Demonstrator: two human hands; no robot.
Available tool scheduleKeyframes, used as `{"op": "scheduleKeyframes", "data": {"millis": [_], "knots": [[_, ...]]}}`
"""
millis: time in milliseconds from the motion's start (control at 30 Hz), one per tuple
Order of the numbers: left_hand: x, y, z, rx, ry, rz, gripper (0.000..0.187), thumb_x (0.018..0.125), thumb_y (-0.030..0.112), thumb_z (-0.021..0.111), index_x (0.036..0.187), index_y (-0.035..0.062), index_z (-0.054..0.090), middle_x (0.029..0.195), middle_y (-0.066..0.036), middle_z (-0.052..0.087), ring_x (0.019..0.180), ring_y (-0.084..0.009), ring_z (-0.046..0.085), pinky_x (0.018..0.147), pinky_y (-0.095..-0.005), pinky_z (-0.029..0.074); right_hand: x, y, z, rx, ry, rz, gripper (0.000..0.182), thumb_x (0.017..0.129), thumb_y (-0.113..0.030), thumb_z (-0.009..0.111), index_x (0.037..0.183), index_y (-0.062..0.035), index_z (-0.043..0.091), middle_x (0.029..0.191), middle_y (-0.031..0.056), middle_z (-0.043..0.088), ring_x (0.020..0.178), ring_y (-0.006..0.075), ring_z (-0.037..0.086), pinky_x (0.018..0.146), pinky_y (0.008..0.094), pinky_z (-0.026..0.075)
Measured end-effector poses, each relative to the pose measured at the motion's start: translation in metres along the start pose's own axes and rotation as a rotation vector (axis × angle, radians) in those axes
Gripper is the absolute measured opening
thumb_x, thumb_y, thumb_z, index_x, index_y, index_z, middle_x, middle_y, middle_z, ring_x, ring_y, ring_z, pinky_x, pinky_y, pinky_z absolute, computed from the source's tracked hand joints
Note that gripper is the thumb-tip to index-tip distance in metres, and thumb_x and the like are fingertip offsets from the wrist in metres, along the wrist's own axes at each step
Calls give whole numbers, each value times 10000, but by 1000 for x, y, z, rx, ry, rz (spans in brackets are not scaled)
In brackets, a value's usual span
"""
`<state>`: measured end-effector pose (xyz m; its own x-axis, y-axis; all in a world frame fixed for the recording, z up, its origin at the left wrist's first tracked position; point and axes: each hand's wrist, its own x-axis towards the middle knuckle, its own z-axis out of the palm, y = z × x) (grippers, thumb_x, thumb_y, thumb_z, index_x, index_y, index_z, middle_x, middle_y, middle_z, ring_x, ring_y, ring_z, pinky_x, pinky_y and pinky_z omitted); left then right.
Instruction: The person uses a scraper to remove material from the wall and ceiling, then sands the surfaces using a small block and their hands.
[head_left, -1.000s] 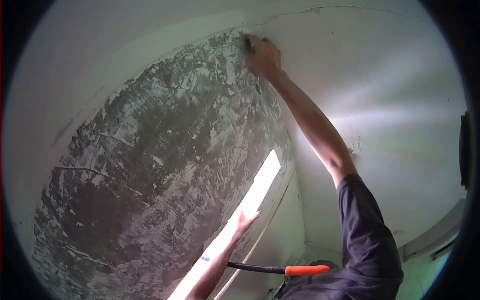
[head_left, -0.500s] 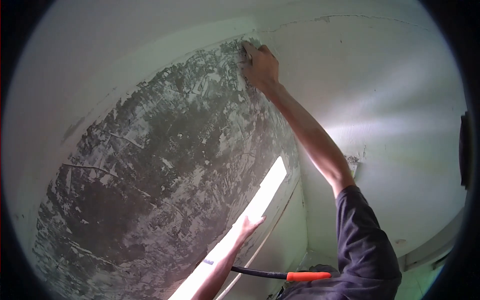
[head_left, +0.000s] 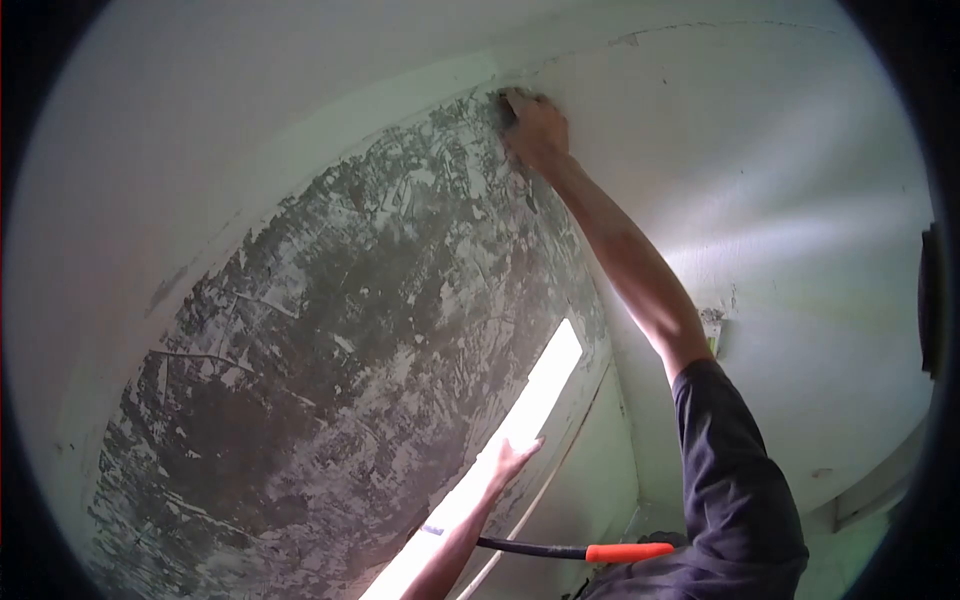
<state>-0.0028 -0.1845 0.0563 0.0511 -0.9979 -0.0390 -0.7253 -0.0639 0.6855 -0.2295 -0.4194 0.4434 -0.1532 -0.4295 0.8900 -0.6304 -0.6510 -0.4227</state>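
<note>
Head view, my right hand (head_left: 535, 125) curled tight around a small dark scraper (head_left: 507, 108) at the top edge of the rough grey scraped patch (head_left: 330, 350), my left hand (head_left: 510, 462) flat, fingers together, on the bright window strip (head_left: 520, 420) below that patch.

Hands: 2 — right hand (head_left: 535, 128) raised to the top of the scraped patch, left hand (head_left: 512, 460) flat against the light strip
Scraped wall patches: 1 (head_left: 330, 340)
Bright light strips: 1 (head_left: 500, 450)
Orange-handled tools: 1 (head_left: 590, 551), black shaft
Dark sleeves: 1 (head_left: 735, 480)
Chipped spots on white wall: 1 (head_left: 712, 318) — small
</note>
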Motion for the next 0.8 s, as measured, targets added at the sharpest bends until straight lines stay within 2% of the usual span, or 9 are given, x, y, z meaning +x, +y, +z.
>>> {"op": "scheduleKeyframes", "data": {"millis": [100, 167, 300, 367, 433, 500, 633, 667, 800], "knots": [[2, -6, 3, 36, 90, 109, 565, 778, 403, 721, 1063, -74, 614, 914, -164, 671, 850, -244, 628, 780, -380, 508, -9, -14, 7, -32, 26, 56, 315, 720, -160, 639, 1017, -77, 576, 1011, 142, 632, 1012, 333, 581, 827, 462, 514], [-1, 5, 3, -55, 123, 163, 580, 781, 419, 717, 1062, -78, 612, 923, -166, 671, 853, -244, 628, 782, -383, 506, -21, -17, 4, 41, 103, -192, 354, 720, -166, 644, 1053, -68, 577, 1036, 132, 636, 1030, 327, 575, 828, 461, 510], [3, -9, 7, 75, 89, 60, 594, 782, 429, 715, 1063, -83, 609, 931, -167, 672, 855, -242, 630, 783, -381, 506, 11, 14, 21, -95, 103, -60, 451, 752, -147, 626, 1190, -94, 531, 1060, 99, 639, 1059, 319, 570, 827, 453, 518], [6, -12, 5, 75, 112, 49, 590, 782, 430, 716, 1053, -84, 613, 921, -165, 673, 843, -240, 631, 776, -382, 508, -16, -19, 14, -45, 83, -57, 417, 764, -147, 617, 1170, -94, 538, 1050, 122, 634, 1035, 329, 579, 813, 457, 521], [2, -3, 3, 74, 74, 73, 686, 776, 516, 663, 1176, -35, 577, 1072, -218, 651, 1008, -299, 625, 860, -406, 481, -22, -25, 10, -3, 59, -65, 382, 776, -147, 608, 1150, -93, 546, 1039, 146, 630, 1010, 339, 588, 799, 461, 523], [12, -15, 5, 62, 48, 53, 693, 775, 523, 663, 1180, -33, 576, 1078, -217, 650, 1014, -303, 623, 865, -406, 479, -17, 1, 12, 6, 109, -296, 363, 773, -154, 606, 1124, -80, 544, 1007, 200, 616, 966, 370, 601, 788, 475, 523], [21, -43, 14, 78, -32, -69, 709, 775, 538, 662, 1183, -36, 575, 1078, -211, 652, 1014, -315, 624, 874, -407, 476, -6, 7, 19, 14, 23, 18, 353, 775, -152, 609, 1117, -83, 550, 1008, 215, 604, 953, 402, 604, 814, 487, 511], [19, -36, 13, 74, -26, -62, 709, 775, 538, 662, 1183, -36, 575, 1078, -211, 652, 1014, -315, 624, 874, -407, 476, -15, -2, 24, 45, 131, 3, 326, 852, -201, 560, 1171, -136, 576, 975, 207, 627, 919, 373, 598, 800, 475, 503], [21, -44, 15, 68, 54, 50, 685, 777, 528, 670, 1153, -39, 595, 1038, -199, 668, 976, -316, 635, 864, -406, 482, -10, 7, 14, 62, 169, -204, 309, 857, -201, 564, 1156, -123, 578, 957, 236, 598, 922, 385, 600, 809, 482, 498]]}}
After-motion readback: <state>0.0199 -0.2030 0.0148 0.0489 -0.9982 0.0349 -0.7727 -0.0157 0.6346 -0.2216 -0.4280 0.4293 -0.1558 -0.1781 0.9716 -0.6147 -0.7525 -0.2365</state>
